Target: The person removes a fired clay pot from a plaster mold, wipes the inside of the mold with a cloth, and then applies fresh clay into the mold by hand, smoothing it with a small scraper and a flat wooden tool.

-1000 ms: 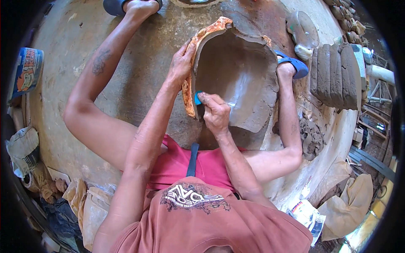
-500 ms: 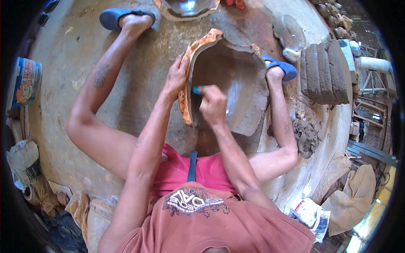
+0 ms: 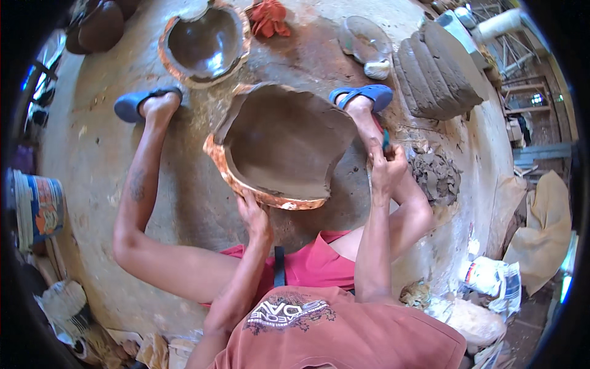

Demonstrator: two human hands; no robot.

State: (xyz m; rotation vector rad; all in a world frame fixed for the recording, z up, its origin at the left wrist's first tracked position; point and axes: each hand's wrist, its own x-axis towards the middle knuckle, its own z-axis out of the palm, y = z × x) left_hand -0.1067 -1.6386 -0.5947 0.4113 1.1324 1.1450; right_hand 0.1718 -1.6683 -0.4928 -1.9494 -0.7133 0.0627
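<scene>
A large bowl-shaped mould (image 3: 215, 158), orange-brown outside, lies tilted between my legs. Grey wet clay (image 3: 279, 144) lines its inside, smooth in the middle and uneven along the edge. My left hand (image 3: 253, 216) grips the mould's near rim, thumb and fingers against its outer wall. Off to the right of the mould, my right hand (image 3: 388, 171) is closed, apart from the clay. A small teal piece (image 3: 386, 139) sticks out past its fingers; its full shape is hidden.
Another clay-lined mould (image 3: 206, 46) stands farther off, beside a red cloth (image 3: 269, 17). Thick clay slabs (image 3: 433, 74) are stacked at right, above a heap of clay scraps (image 3: 436, 177). A bucket (image 3: 40, 206) stands at left. My sandalled feet (image 3: 161, 106) flank the mould.
The mould has turned, its orange rim now toward me. My left hand has shifted to the near rim. My right hand has left the inside and moved right with the teal piece.
</scene>
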